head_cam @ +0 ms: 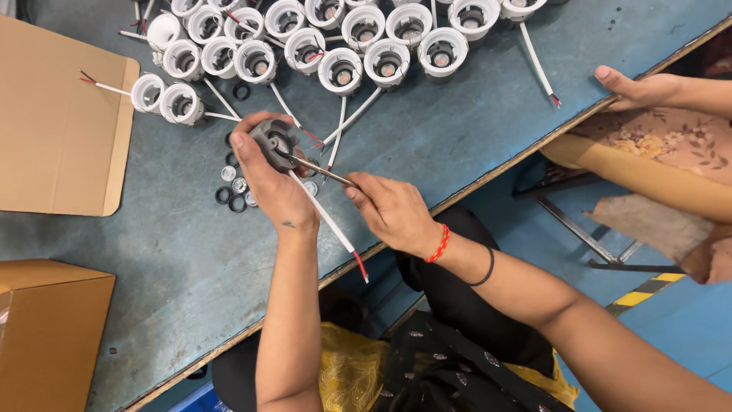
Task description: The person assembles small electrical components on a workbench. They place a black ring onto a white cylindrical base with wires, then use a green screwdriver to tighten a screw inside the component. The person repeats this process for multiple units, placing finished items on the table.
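The left hand (274, 183) grips a grey round lamp housing (273, 142) above the blue-green workbench (457, 122), its white cable (329, 223) trailing toward the edge. The right hand (390, 210) is closed on a slim screwdriver (320, 171) with its tip inside the housing. It looks like a fastening step inside the housing, calling for a steady, upright tip.

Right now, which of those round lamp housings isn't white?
The one in the left hand: that lamp housing is dark grey, held above the table. The right hand pokes a thin tool into it. The white housings lie on the table.
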